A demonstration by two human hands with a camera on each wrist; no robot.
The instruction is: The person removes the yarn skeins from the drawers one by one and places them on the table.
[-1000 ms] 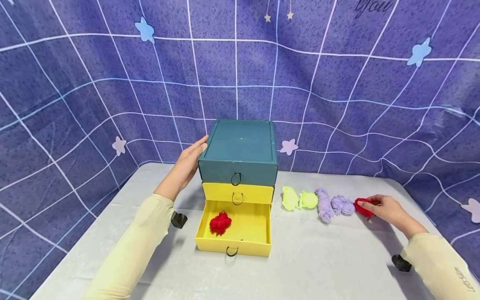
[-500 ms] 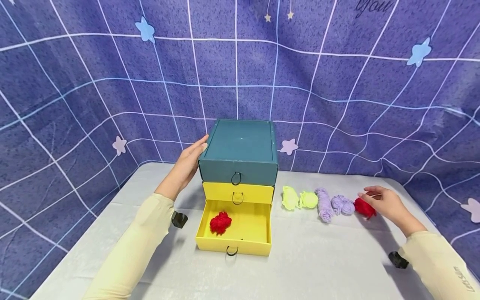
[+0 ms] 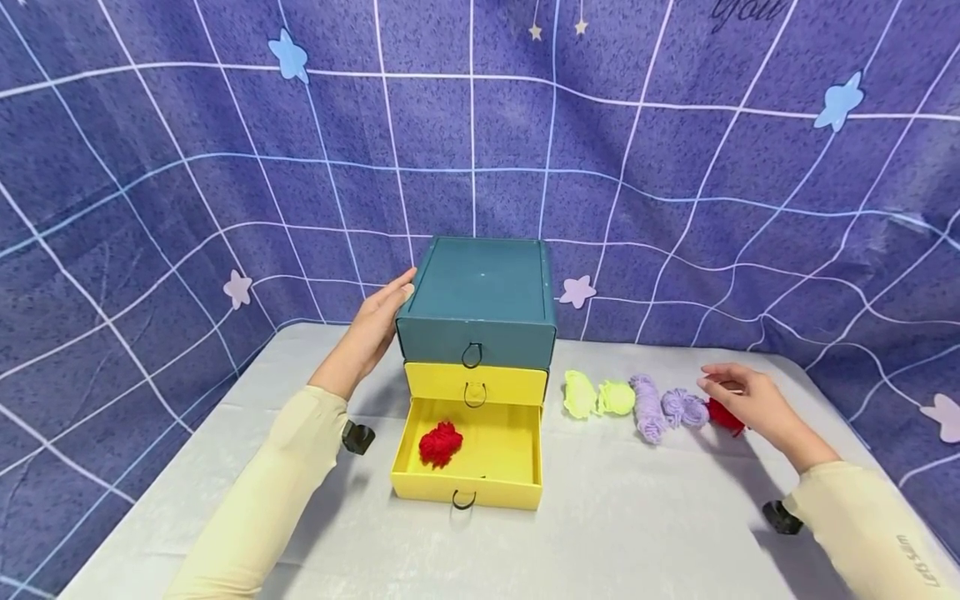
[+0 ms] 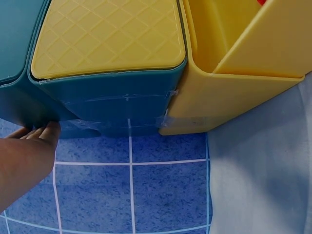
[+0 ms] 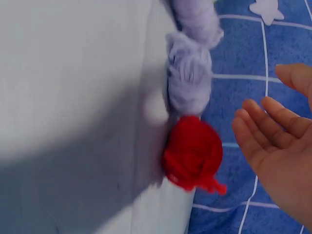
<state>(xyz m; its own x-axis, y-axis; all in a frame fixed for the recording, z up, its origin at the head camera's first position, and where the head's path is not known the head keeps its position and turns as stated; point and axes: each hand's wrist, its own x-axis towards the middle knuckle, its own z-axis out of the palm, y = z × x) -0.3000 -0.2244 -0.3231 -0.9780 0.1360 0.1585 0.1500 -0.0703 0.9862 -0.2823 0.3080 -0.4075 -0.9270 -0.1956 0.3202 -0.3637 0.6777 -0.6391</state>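
My left hand rests against the left side of a small drawer cabinet with a teal top. In the left wrist view its fingers lie along the teal casing. Over a red yarn ball hovers my right hand, its fingers relaxed and apart from the yarn. Beside that ball, two lilac yarn bundles and two pale-green ones lie in a row. The bottom yellow drawer is pulled out, and a red yarn clump sits in its left part.
Above the pulled-out drawer, the yellow middle drawer and the teal top drawer are closed, each with a black loop handle. A grey-white cloth covers the table. A purple-blue gridded curtain hangs behind it.
My right hand has let go of the red yarn ball, lifted, and moved left above it. The left hand has stayed against the cabinet.
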